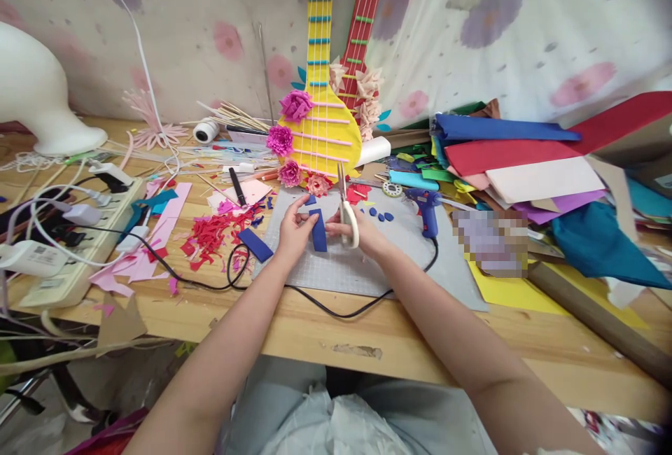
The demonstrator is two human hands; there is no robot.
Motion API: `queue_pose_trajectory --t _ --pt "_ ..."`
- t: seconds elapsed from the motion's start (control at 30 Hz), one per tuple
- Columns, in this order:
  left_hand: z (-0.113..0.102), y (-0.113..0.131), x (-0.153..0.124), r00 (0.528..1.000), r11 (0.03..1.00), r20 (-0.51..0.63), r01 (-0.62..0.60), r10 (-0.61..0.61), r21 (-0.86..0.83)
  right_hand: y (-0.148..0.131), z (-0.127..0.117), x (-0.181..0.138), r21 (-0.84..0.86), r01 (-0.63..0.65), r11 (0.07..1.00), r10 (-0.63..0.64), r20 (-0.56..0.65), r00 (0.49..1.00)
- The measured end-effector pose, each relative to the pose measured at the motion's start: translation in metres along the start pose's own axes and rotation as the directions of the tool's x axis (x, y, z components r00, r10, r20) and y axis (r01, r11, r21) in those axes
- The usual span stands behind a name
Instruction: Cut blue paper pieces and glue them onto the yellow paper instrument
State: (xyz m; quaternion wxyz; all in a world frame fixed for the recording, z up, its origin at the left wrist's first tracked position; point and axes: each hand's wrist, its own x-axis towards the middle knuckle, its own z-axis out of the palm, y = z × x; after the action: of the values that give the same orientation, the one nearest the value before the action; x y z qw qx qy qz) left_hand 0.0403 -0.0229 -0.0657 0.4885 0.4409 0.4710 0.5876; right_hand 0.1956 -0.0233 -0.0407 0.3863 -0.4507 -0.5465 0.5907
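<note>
My left hand (295, 229) pinches a blue paper strip (318, 232) over the grey cutting mat (336, 274). A small blue piece (311, 199) shows at its fingertips. In my right hand (362, 231) are white-handled scissors (349, 220), with their blades pointing up and away, just right of the strip. Another blue strip (255, 245) lies at the mat's left edge. Several small cut blue pieces (381, 215) rest on the mat beyond my right hand. A blue glue gun (428, 213) lies to the right, its black cord (336, 313) running in front of my hands.
A yellow paper instrument (323, 133) with flowers leans at the back, a red one (362, 42) behind it. Red scraps (210, 236) and a power strip (89, 248) lie left. Coloured paper sheets (525, 161) pile up right. A white mannequin head (36, 91) stands far left.
</note>
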Motion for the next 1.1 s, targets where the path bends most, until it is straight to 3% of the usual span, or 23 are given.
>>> queue_pose_trajectory --t 0.13,0.33,0.5,0.6,0.73,0.83,0.97,1.1 --pt "-0.012 0.002 0.004 0.996 0.999 -0.087 -0.028 0.030 0.018 0.011 0.016 0.005 0.027 0.066 0.997 -0.062 -0.110 0.992" --pt "-0.065 -0.001 0.021 0.985 0.966 -0.147 -0.051 0.091 0.253 0.016 0.002 0.002 0.079 0.096 0.992 -0.080 -0.186 0.979" --pt "-0.109 0.002 0.029 0.967 0.796 -0.073 -0.157 0.245 0.585 0.016 -0.002 0.002 0.100 0.096 0.990 -0.072 -0.225 0.972" --pt "-0.121 0.016 0.031 0.947 0.648 -0.005 -0.217 0.322 0.730 0.017 -0.002 0.004 0.106 0.100 0.989 -0.073 -0.234 0.970" --pt "-0.110 0.034 0.032 0.900 0.495 0.099 -0.322 0.424 0.807 0.015 -0.003 0.004 0.085 0.090 0.992 -0.067 -0.241 0.968" --pt "-0.090 0.039 0.031 0.878 0.471 0.086 -0.333 0.471 0.817 0.010 -0.008 0.002 0.021 0.081 0.996 -0.074 -0.238 0.969" --pt "-0.067 0.041 0.033 0.869 0.565 0.003 -0.325 0.496 0.758 0.005 -0.022 -0.004 -0.160 0.049 0.986 -0.075 -0.166 0.983" --pt "-0.051 0.040 0.041 0.862 0.786 -0.188 -0.312 0.470 0.533 0.002 -0.039 -0.015 -0.428 -0.028 0.903 -0.067 -0.206 0.976"
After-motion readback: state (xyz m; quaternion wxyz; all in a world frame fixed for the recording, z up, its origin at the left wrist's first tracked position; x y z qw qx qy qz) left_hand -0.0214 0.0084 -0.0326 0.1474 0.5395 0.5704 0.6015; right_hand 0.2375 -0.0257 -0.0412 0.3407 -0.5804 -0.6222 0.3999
